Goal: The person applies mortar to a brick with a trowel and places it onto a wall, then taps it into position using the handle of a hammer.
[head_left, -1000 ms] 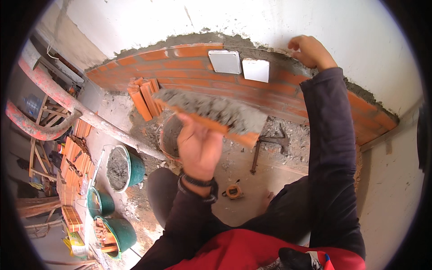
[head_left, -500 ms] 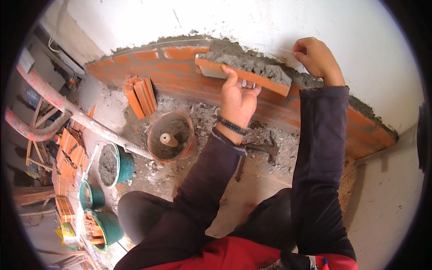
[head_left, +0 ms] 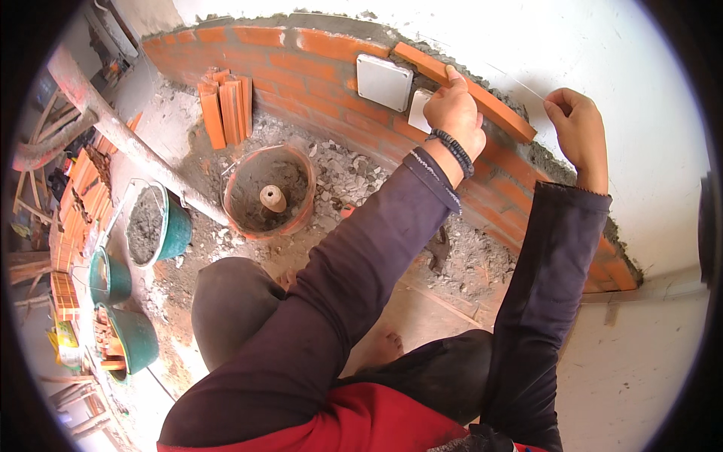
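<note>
My left hand [head_left: 456, 114] grips a long orange brick [head_left: 497, 114] by its near side, thumb on top. The brick lies along the top of the low brick wall [head_left: 316, 71], with grey mortar behind it against the white wall. A thin string [head_left: 516, 79] runs just above the brick to my right hand [head_left: 580, 128], whose thumb and forefinger pinch it off the brick's right end. Two pale square box covers sit in the wall face; one cover [head_left: 384, 81] is fully visible, the other cover [head_left: 418, 109] partly hidden by my left hand.
On the rubble-strewn floor stands a mortar bucket [head_left: 232, 215] with a trowel handle [head_left: 273, 199] sticking up. Loose bricks [head_left: 226, 111] lean on the wall. Several green buckets [head_left: 175, 230] and a paint-stained pole [head_left: 143, 154] are at the left. A hammer [head_left: 438, 248] lies partly behind my left forearm.
My left hand has moved the mortar-covered brick right and back from in front of the wall onto its top. My right hand still pinches the string. The view has shifted.
</note>
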A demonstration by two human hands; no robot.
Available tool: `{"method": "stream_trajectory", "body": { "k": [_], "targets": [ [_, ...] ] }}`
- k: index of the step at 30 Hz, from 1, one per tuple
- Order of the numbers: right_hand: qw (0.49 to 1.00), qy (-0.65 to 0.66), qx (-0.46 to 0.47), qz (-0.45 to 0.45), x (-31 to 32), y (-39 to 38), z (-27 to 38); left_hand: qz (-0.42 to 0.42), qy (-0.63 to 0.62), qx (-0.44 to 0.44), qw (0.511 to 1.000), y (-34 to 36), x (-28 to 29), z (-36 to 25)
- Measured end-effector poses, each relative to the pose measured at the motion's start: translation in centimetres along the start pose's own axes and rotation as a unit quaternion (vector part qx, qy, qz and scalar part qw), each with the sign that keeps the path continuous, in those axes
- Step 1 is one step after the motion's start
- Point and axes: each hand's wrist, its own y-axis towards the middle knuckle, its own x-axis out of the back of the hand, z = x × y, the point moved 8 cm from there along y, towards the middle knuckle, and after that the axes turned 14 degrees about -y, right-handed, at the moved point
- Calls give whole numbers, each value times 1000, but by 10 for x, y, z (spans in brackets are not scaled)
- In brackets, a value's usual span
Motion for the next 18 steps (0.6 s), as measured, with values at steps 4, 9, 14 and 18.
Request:
{"method": "stream_trajectory", "body": {
  "k": [4,9,14,18],
  "targets": [
    [999,7,-17,37,-1,-1,1,-43,38,-9,998,1,2,-4],
    [999,19,-19,33,-6,-3,-1,-138,95,-31,985,-9,3,-12],
    [999,31,1,33,-10,-3,-1,-183,95,-19,978,-10,0,-11],
    [999,32,5,26,-10,-3,-1,-184,85,1,979,-6,-3,-7]
  ]
}}
